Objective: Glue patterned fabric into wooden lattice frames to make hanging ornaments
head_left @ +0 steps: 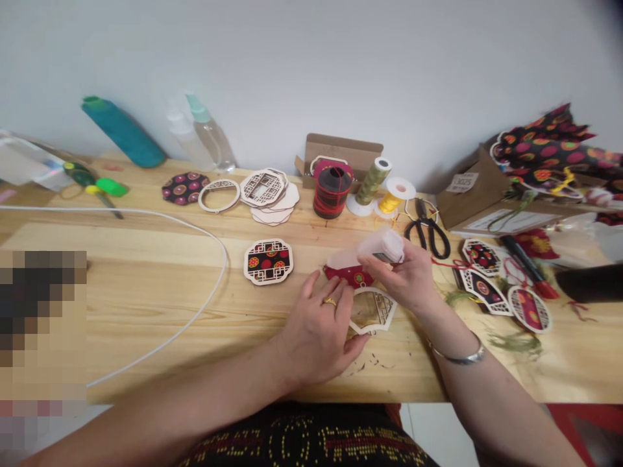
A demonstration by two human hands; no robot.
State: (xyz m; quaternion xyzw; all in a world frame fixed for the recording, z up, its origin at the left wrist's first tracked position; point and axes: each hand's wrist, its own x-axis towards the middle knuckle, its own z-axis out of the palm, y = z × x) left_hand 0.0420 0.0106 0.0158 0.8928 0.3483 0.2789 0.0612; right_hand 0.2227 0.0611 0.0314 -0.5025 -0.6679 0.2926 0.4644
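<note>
My right hand point(406, 275) is wrapped round a pale, translucent squeeze bottle point(363, 251). The bottle is tilted, base up to the right and narrow end to the left, over a red patterned fabric piece point(357, 277). My left hand point(316, 324) rests flat on the table, its fingertips on the near edge of that fabric and its thumb stretched apart. Beside the left thumb lies a pale fan-shaped lattice frame point(374, 310), partly covered by the hand. A finished-looking patterned plaque point(268, 261) with lattice trim lies to the left.
Thread spools point(333, 192), black-handled scissors point(427, 233) and stacked lattice frames point(267, 191) line the back. At right are an open cardboard box point(470, 194) and several plaques point(530, 309). A white cable point(221, 246) crosses the left side. Spray bottles point(209, 133) stand against the wall.
</note>
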